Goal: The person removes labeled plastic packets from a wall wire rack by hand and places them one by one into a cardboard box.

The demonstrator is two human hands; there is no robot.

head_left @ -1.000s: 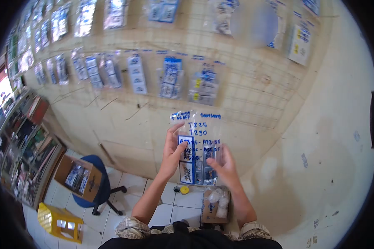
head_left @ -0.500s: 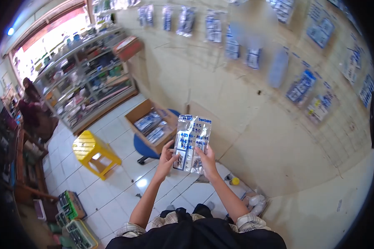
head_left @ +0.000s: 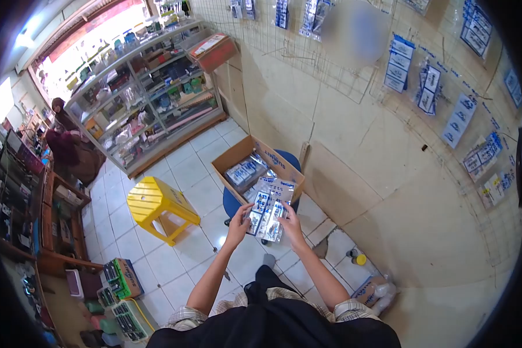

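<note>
A clear plastic packet with blue handwriting and blue-edged cards inside is held between my two hands. My left hand grips its left edge, and my right hand pinches its lower right side. Just beyond the packet, its top edge overlapping the near side in view, an open cardboard box contains several similar packets. The box rests on a blue chair.
A yellow stool stands left of the chair. Behind it is a glass display case. Packets hang on a wire grid on the right wall. Another person is at the far left. A yellow-lidded jar is on the floor.
The view has swung left, away from the hanging packets, and closer to the box. Both hands still hold the packet, which now appears in front of the box.
</note>
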